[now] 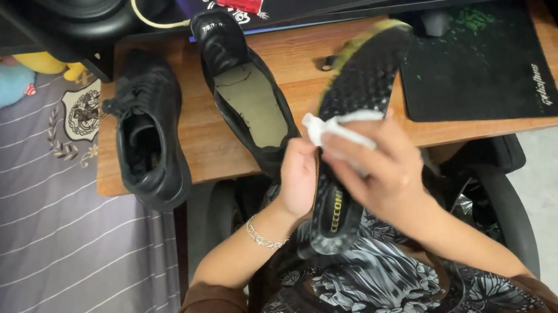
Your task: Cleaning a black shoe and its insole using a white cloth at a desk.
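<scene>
My left hand [297,176] closes around the long black textured insole with its yellow edge [360,79], held tilted over my lap and the wooden desk edge [201,139]. My right hand [383,169] pinches a crumpled white wipe [338,128] against it. I judge that firm, even strokes along its length work best, with the left hand bracing.

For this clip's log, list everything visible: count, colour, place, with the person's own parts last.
insole: 1, black with yellow edge, held over the desk edge
wipe: 1, white, pressed on the insole
shoes: 2, black, left side of the desk
desk: 1, wooden, centre
mouse pad: 1, black, desk right
speakers: 2, black, top corners
lighter: 1, red, by the keyboard
left hand: grips the insole
right hand: holds the wipe
</scene>
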